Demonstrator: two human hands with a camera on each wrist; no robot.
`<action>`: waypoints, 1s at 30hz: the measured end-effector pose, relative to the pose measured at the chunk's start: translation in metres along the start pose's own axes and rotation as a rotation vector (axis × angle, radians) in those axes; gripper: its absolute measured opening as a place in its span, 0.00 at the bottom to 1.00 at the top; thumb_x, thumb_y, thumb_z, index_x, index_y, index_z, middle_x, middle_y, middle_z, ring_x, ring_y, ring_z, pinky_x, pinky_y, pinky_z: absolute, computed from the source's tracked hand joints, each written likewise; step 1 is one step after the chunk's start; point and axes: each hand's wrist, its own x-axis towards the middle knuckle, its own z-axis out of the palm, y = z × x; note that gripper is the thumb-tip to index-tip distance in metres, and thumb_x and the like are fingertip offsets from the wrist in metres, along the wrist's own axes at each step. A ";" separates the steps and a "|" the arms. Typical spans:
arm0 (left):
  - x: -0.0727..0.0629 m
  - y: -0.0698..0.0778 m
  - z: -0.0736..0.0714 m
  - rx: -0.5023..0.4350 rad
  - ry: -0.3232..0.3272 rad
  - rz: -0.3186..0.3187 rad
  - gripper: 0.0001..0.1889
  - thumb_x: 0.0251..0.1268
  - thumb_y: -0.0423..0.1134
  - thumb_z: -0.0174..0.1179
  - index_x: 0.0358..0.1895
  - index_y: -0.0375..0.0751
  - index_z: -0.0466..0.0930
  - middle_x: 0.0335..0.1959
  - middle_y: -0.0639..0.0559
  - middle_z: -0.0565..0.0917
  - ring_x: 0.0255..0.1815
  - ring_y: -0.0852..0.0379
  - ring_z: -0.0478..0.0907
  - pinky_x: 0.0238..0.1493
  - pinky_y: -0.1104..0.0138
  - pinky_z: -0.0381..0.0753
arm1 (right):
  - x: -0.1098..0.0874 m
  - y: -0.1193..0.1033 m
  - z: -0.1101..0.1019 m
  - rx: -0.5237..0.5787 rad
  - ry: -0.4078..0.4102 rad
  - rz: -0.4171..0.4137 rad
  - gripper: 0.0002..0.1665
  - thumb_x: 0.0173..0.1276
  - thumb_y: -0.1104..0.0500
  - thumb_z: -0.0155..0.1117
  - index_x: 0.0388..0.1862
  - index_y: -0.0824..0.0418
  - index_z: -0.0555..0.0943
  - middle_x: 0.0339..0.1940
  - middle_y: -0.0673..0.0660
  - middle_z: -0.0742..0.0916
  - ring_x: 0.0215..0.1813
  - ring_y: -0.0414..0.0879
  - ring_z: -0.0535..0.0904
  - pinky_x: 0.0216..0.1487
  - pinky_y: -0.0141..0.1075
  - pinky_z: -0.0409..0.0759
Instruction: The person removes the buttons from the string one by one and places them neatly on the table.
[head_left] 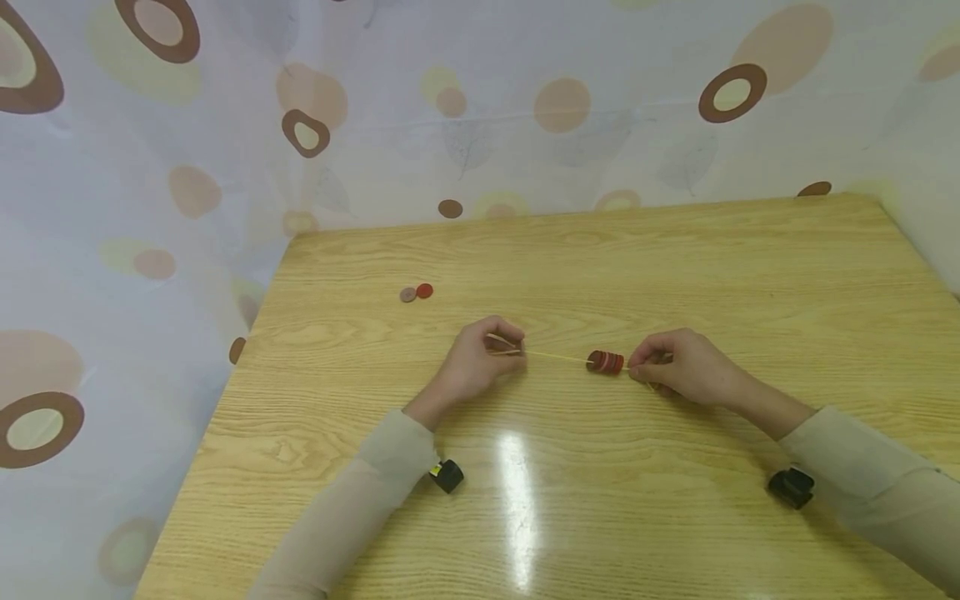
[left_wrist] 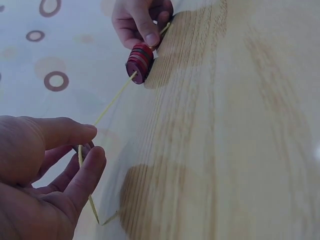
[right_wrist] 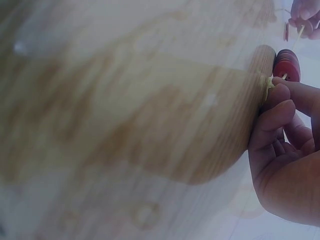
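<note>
A yellow string runs taut between the two hands. Several red and dark-red buttons are threaded on it in a tight stack beside the right hand. With thumb and fingertips, my left hand pinches a dark button, and the string passes there and trails below the fingers. My right hand pinches the string just right of the stack, at a yellow knotted bit. Its lower fingers are curled in.
A greyish-pink button and a red button lie side by side on the wooden table, beyond the left hand. A patterned curtain hangs along the back and left edges. Black wrist cameras sit at both cuffs.
</note>
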 end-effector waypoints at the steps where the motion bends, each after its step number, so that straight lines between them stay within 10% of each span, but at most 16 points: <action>1: 0.000 0.000 -0.001 -0.003 0.002 -0.001 0.14 0.61 0.26 0.69 0.49 0.32 0.81 0.48 0.46 0.84 0.50 0.49 0.82 0.50 0.61 0.82 | 0.000 0.000 0.000 -0.001 0.001 0.000 0.07 0.71 0.61 0.67 0.42 0.64 0.85 0.30 0.52 0.84 0.24 0.43 0.77 0.24 0.33 0.77; 30: -0.008 -0.002 -0.020 -0.036 0.038 -0.040 0.15 0.62 0.26 0.68 0.51 0.31 0.79 0.56 0.41 0.82 0.53 0.47 0.82 0.52 0.60 0.83 | 0.000 -0.001 -0.001 0.013 0.003 0.011 0.06 0.70 0.62 0.68 0.41 0.64 0.85 0.29 0.52 0.84 0.24 0.43 0.77 0.24 0.33 0.77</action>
